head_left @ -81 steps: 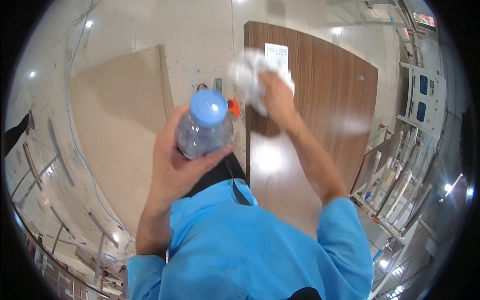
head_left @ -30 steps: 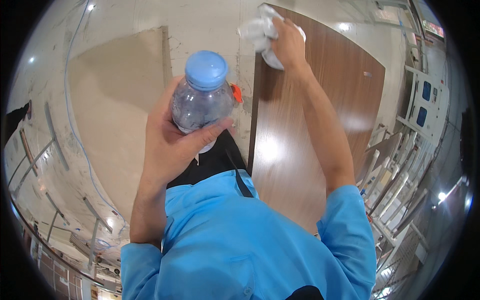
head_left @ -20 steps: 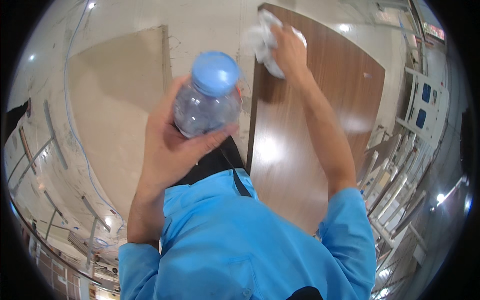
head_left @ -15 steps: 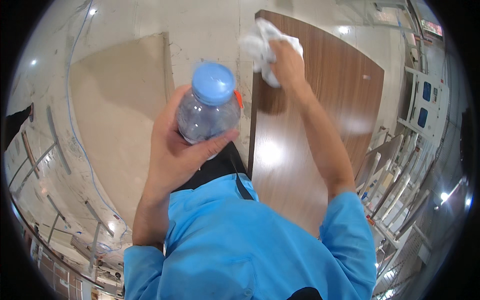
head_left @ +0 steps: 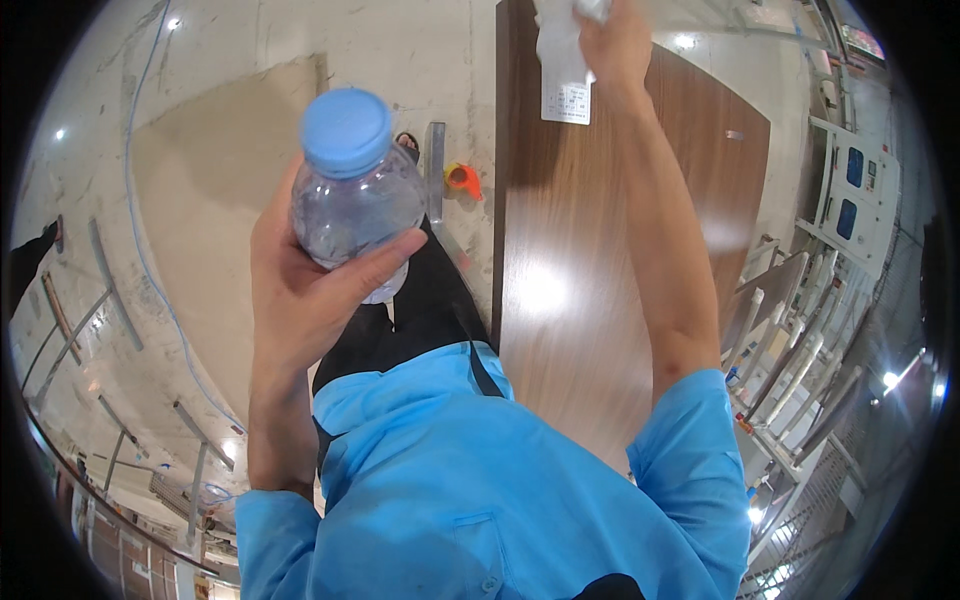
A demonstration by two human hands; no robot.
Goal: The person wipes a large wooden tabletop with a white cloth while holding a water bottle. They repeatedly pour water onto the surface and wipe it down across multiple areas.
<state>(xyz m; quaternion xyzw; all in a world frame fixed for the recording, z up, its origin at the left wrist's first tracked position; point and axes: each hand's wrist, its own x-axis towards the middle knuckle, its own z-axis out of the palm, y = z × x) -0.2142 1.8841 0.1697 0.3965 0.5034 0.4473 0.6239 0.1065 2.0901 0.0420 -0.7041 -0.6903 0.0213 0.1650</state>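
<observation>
My left hand (head_left: 305, 290) grips a clear plastic bottle (head_left: 355, 190) with a blue cap, held upright in front of my chest. My right hand (head_left: 615, 40) is stretched out to the far end of a dark wood-grain panel (head_left: 600, 230) and clutches a white cloth (head_left: 560, 45) pressed against the panel's surface. Part of the cloth runs out of the top of the picture. A small white label (head_left: 566, 100) sits on the panel just below the cloth.
A pale concrete floor (head_left: 200, 120) with a beige sheet lies to the left. A small orange object (head_left: 462, 178) and a metal strip (head_left: 435, 165) rest beside the panel. White frames and racks (head_left: 800, 330) stand at the right. Metal bars (head_left: 100, 300) lie at far left.
My right hand has slid the white cloth farther up the panel toward its far end. My left hand has kept hold of the bottle, shifting it slightly.
</observation>
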